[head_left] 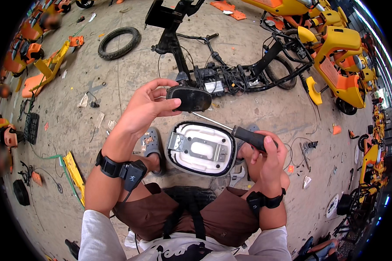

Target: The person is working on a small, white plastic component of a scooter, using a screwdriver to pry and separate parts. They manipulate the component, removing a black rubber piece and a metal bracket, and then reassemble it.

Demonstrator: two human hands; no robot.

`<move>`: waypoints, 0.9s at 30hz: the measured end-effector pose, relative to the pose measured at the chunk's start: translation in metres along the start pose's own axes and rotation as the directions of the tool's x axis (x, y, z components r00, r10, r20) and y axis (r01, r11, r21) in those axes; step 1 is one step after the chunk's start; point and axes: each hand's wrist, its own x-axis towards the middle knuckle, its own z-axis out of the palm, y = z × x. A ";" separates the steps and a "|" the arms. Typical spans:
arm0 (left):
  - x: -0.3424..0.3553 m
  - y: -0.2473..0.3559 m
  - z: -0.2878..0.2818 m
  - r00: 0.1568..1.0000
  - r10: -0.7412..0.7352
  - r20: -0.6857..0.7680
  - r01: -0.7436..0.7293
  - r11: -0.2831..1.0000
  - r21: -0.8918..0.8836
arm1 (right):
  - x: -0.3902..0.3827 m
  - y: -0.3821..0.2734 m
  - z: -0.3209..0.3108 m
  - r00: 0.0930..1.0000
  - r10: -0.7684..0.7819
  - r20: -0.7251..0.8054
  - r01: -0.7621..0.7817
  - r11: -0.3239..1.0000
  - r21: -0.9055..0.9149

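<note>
My left hand [139, 108] grips the left end of a glossy black oval part [192, 99], thumb in front and fingers behind. What kind of part it is I cannot tell. In my right hand [270, 156] is a screwdriver [251, 136], held by its black handle. Its thin metal shaft slants up and left, the tip close below the oval part; whether they touch I cannot tell. Beneath both hands a scooter seat [178, 164] lies upside down, showing a white base with metal brackets and a black rim. An adjustable wrench [236, 175] lies beside its right edge.
A stripped black scooter frame [231, 78] with exposed wiring stands just ahead. A loose tyre [119, 43] lies at the far left. Yellow and orange scooters [339, 48] crowd the right side. My grey clog [152, 148] and a yellow panel [75, 176] are on the concrete floor.
</note>
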 end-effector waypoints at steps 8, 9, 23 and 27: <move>-0.001 -0.005 0.005 0.992 0.099 -0.075 -0.086 0.984 0.157 | -0.002 0.013 0.014 0.978 -0.202 0.056 0.202 0.979 0.000; 0.000 -0.006 0.004 0.991 0.103 -0.080 -0.088 0.982 0.168 | -0.002 0.014 0.013 0.978 -0.200 0.062 0.202 0.979 -0.027; 0.023 -0.032 0.000 0.984 0.075 -0.163 -0.032 0.967 0.252 | 0.008 0.019 0.013 0.931 -0.359 0.065 0.365 0.923 -0.125; 0.051 -0.051 -0.042 0.997 0.042 -0.071 -0.023 0.968 0.249 | 0.012 0.004 0.022 0.913 -0.404 -0.059 0.395 0.911 -0.121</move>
